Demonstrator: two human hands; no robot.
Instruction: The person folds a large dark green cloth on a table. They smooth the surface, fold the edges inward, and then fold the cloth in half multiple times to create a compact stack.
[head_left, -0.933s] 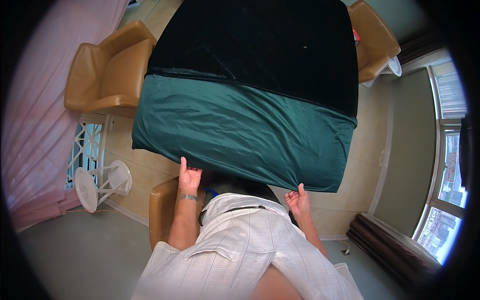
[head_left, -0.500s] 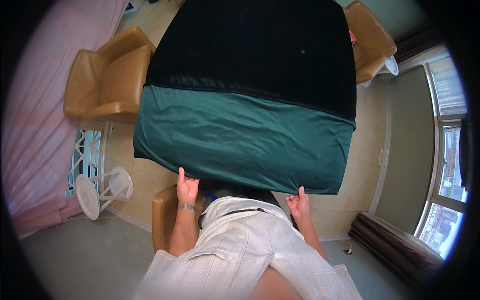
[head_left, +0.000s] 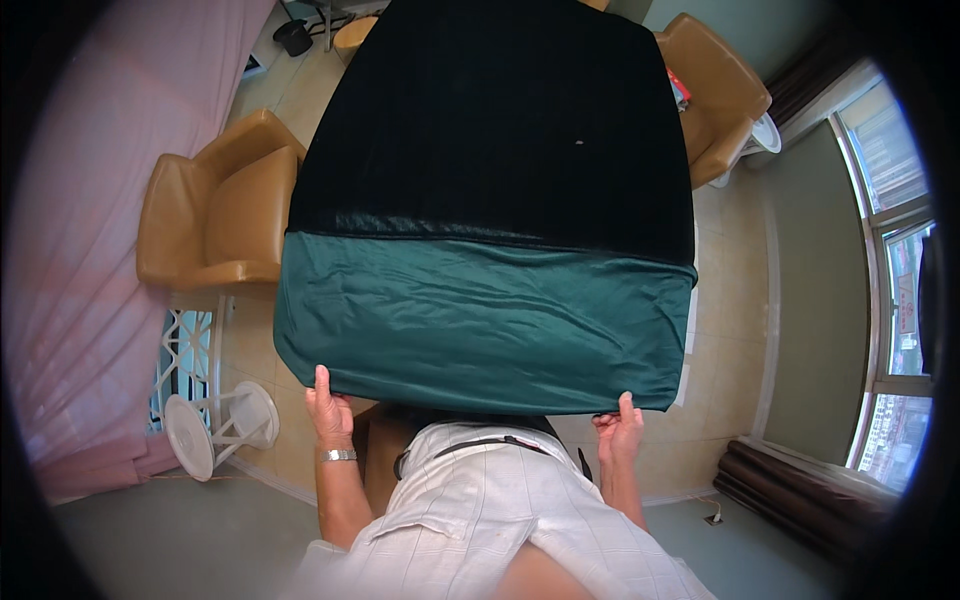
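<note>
A large black, velvety cloth (head_left: pixel 480 130) covers a table in front of me. Along its near side lies a smooth, shiny green strip of cloth (head_left: pixel 480 330), wrinkled lengthwise; whether it is the black cloth turned back or a separate piece I cannot tell. My left hand (head_left: pixel 331 415) pinches the green cloth's near edge close to its left corner, thumb on top and fingers beneath. Near the right corner, my right hand (head_left: pixel 620 438) grips the same edge in the same way. Between my hands the edge runs nearly straight, just in front of my waist.
Tan armchairs stand at the table's left (head_left: pixel 235 205) and far right (head_left: pixel 710 95). A white stool (head_left: pixel 215 425) lies tipped over at the left, near a pink curtain (head_left: pixel 110 260). Directly behind the cloth's edge is a brown seat (head_left: pixel 385 450). Windows (head_left: pixel 900 300) line the right wall.
My hands have moved apart along the green cloth's edge, each toward its corner. The slanting near edge now runs straighter. My view has shifted, showing more of the far floor.
</note>
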